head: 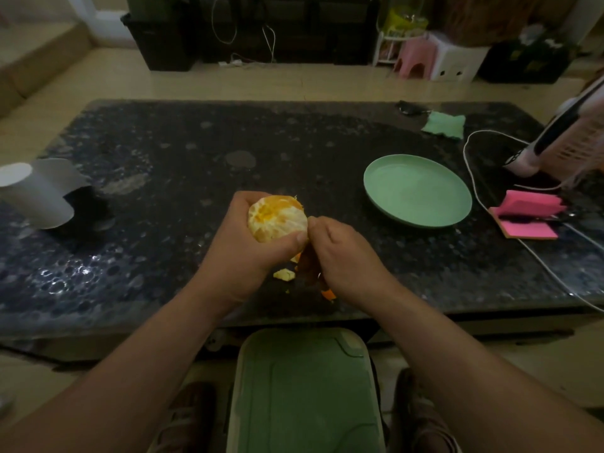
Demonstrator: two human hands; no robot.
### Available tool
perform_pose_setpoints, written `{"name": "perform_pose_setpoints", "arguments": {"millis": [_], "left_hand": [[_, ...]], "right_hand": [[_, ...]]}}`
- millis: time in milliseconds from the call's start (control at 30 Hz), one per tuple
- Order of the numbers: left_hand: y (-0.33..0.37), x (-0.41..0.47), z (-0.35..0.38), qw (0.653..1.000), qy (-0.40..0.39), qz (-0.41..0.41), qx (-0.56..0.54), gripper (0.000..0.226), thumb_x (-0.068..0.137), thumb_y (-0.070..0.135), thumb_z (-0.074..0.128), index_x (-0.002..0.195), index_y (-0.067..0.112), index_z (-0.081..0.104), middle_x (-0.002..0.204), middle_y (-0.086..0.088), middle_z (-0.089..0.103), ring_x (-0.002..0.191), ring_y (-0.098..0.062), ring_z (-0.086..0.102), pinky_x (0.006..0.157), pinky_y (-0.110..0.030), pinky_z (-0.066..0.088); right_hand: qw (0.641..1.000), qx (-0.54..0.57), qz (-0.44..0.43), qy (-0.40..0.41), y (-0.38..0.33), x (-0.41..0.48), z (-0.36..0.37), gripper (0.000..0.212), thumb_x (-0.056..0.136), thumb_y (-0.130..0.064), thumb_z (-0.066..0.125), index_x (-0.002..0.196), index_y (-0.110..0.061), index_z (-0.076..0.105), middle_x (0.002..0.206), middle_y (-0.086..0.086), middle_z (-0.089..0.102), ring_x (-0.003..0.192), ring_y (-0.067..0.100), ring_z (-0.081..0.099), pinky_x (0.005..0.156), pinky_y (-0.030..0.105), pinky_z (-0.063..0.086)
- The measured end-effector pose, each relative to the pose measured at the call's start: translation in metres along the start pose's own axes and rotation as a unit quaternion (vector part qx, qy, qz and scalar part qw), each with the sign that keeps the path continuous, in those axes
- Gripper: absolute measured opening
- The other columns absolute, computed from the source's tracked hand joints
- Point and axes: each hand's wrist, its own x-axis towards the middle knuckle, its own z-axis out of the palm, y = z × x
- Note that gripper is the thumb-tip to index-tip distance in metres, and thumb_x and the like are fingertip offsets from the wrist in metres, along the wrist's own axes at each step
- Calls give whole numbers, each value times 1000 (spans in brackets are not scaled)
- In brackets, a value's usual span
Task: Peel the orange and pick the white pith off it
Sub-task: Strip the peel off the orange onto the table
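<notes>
Orange [277, 217]: mostly peeled, patched with white pith, held above the desk [196, 152] near its front edge, our left hand [242, 246] with fingers clasped round it. Light, soft and juicy; we judge that squeezing would burst it, so cradle the sides. Right hand [343, 253]: fingers pinch the hanging peel [306, 263]. Scraps [284, 275] lie beneath. Green plate [418, 191], right: no fruit or peel on it.

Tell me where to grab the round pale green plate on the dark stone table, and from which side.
Pinch the pale green plate by its near-left rim, coming in from beside the right hand: it lies flat and shallow, and the white cable crowds its right edge.
</notes>
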Motion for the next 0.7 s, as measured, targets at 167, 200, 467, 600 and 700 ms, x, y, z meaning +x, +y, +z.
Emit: {"name": "perform_pose_setpoints", "arguments": {"millis": [167,200,467,600,700], "left_hand": [[1,3,-1,999,-3,-8,-34,58,84,11,90,129,20,55,115,-5,69,88,-1,74,67,-19,58],[1,5,0,998,-2,-15,-54,61,81,16,94,129,20,56,115,-6,72,92,-5,75,70,-21,60],[-1,8,0,988,15,-56,-147,66,73,27,95,127,17,59,112,-6,75,96,-18,75,72,-26,60],[-3,9,-5,991,8,-41,-126,66,72,29,88,130,18,58,117,-7,74,99,-17,77,77,-26,60],[-5,9,-5,990,1,-34,-136,63,72,28,87,128,18,59,115,-7,74,97,-17,76,76,-28,61]], "right_hand": [[997,-28,-50,45,2,-3,4,37,111,-24,43,79,-12,58,64,-3,62,53,7,58,51,20,41],[998,-2,-51,48,3,-4,4,37,111,-22,44,79,-10,59,63,-2,62,51,7,57,51,23,42],[995,103,6,-15,-4,-7,2,40,114,-37,41,98,-8,63,69,-2,66,57,14,60,53,30,48],[983,161,38,-78,-8,-8,-1,41,115,-37,37,115,-4,61,77,4,69,60,15,62,47,25,44],[989,125,20,-70,-10,-9,-5,37,115,-33,40,102,-5,61,71,0,66,56,13,59,50,28,46]]}}
